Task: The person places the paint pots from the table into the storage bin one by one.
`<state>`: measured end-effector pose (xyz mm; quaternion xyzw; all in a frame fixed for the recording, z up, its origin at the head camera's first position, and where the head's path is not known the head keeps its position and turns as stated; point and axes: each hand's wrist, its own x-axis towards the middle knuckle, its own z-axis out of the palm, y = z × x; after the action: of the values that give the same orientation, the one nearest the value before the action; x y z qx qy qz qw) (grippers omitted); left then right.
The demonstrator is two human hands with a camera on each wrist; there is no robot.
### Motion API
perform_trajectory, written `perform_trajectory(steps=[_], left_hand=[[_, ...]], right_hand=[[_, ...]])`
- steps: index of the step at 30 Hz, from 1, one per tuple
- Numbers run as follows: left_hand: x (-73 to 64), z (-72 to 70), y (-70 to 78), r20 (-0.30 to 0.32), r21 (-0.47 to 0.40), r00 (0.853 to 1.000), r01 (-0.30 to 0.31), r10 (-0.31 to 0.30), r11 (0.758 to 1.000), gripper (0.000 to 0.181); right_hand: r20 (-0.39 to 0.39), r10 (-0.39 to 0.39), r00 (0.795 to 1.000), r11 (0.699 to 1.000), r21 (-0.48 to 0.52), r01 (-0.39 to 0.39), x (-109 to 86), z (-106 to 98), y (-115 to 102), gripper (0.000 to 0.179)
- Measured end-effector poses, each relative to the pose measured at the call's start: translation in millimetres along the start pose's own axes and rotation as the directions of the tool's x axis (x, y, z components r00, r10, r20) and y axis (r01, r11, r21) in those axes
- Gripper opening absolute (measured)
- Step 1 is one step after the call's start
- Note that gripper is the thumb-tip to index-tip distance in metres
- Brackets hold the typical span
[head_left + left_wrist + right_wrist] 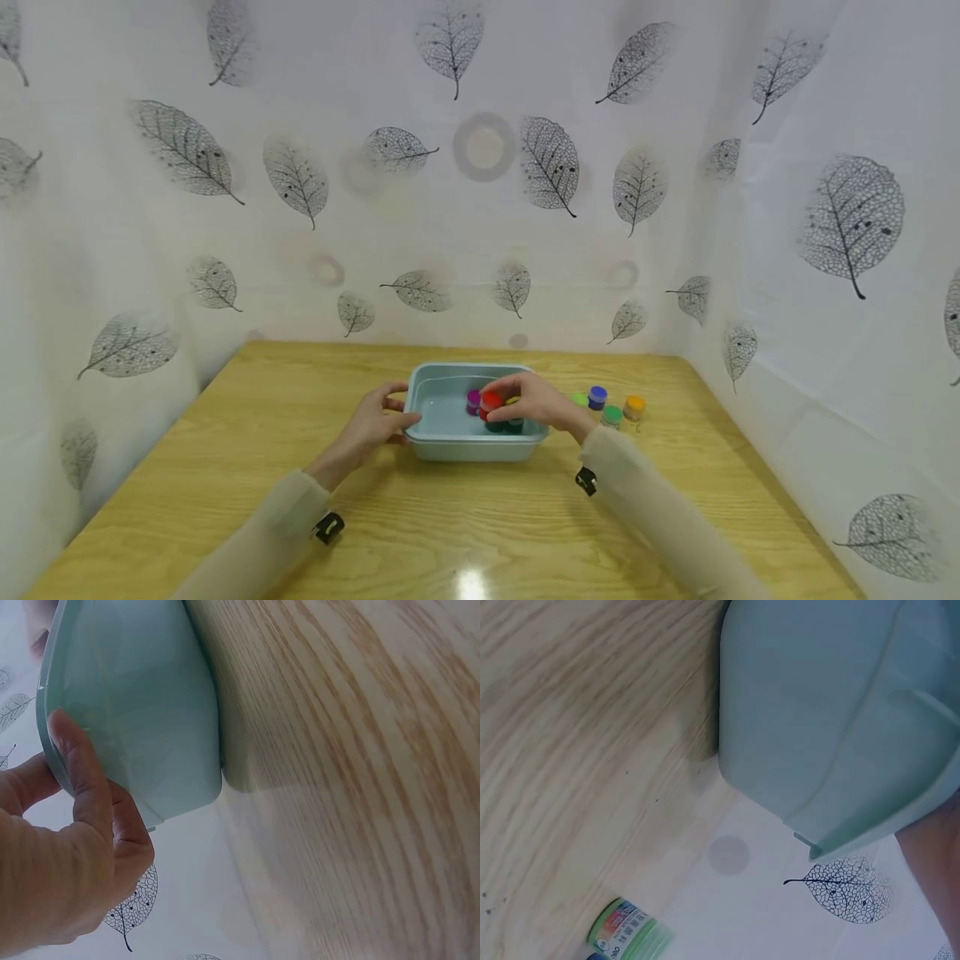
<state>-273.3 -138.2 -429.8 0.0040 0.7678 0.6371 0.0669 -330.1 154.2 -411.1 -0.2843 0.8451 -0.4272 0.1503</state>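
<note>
A pale blue-green plastic basin stands on the table. My left hand grips its left rim, thumb on the rim and fingers against the outside, as the left wrist view also shows. Over the inside of the basin, my right hand pinches a small red-lidded paint jar. Beside that jar in the basin is a purple jar. A dark green jar and a bit of yellow show below the right fingers, partly hidden. In the right wrist view the basin wall covers most of the right hand.
Right of the basin, on the wooden table, are several small paint jars: a light green jar, a blue jar, a green jar and an orange jar. A leaf-patterned curtain surrounds the table's back and sides.
</note>
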Motion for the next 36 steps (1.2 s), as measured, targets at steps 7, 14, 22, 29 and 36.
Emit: perform_trajectory(steps=[7,14,22,29,36], left_hand=[[-0.6,0.1,1.1,-0.001,0.004,1.0,0.01,-0.01,1.0,0.062],[-4.0,-0.4,4.0,0.008,-0.006,1.0,0.006,-0.006,1.0,0.063],[-2.7,-1.2,2.5,0.001,-0.001,1.0,0.017,-0.017,1.0,0.062],[-1.1,0.8,2.2,-0.002,-0.009,1.0,0.01,-0.01,1.0,0.061],[-0.6,1.9,1.2,-0.009,-0.005,1.0,0.01,-0.01,1.0,0.06]], right_hand=[[0.013,-0.019,1.0,0.997,-0.072,0.019,10.8,3,-2,0.041],[0.001,-0.002,1.0,0.992,-0.129,0.002,21.8,8,-4,0.038],[-0.001,-0.035,0.999,0.969,-0.245,0.034,32.9,16,1,0.04],[0.03,-0.052,0.998,0.963,-0.262,0.058,37.4,18,4,0.042],[0.048,0.011,0.999,0.96,-0.278,0.003,41.2,22,6,0.041]])
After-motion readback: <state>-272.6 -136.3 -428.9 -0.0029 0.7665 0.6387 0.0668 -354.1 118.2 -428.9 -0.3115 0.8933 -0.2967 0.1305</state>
